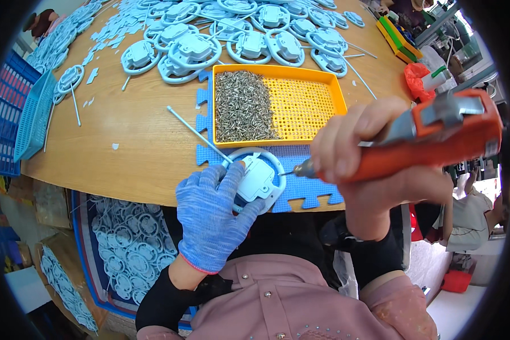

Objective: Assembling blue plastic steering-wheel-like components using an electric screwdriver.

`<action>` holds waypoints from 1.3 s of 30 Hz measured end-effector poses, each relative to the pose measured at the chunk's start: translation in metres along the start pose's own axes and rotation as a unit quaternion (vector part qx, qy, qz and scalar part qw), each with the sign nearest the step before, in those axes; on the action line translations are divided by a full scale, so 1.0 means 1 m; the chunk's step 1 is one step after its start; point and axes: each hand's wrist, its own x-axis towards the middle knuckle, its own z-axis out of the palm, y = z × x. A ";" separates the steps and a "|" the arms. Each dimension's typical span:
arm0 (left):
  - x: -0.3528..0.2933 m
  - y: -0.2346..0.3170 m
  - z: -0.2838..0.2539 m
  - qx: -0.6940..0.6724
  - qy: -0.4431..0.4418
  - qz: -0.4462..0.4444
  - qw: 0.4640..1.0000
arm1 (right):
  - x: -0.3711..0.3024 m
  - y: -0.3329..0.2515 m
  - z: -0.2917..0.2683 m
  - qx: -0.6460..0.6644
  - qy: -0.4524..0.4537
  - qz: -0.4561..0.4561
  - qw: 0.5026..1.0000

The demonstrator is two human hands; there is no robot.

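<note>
My left hand, in a blue knit glove, grips a light-blue plastic steering wheel part and presses it on the blue foam mat. A thin light-blue rod sticks out from the part toward the upper left. My bare right hand is wrapped round an orange and grey power screwdriver, slightly blurred. Its bit points left, at the right rim of the wheel part; whether it touches cannot be made out. Just beyond stands a yellow perforated tray with many small metal screws heaped in its left half.
Many similar light-blue wheel parts are piled at the far side of the wooden table. A teal basket stands at the left edge. A box of more wheel parts sits below the table. A red bag lies at the right.
</note>
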 end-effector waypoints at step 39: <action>-0.048 -0.030 -0.049 0.067 -0.027 -0.023 0.997 | 0.000 0.023 -0.018 0.132 -0.169 -0.003 0.977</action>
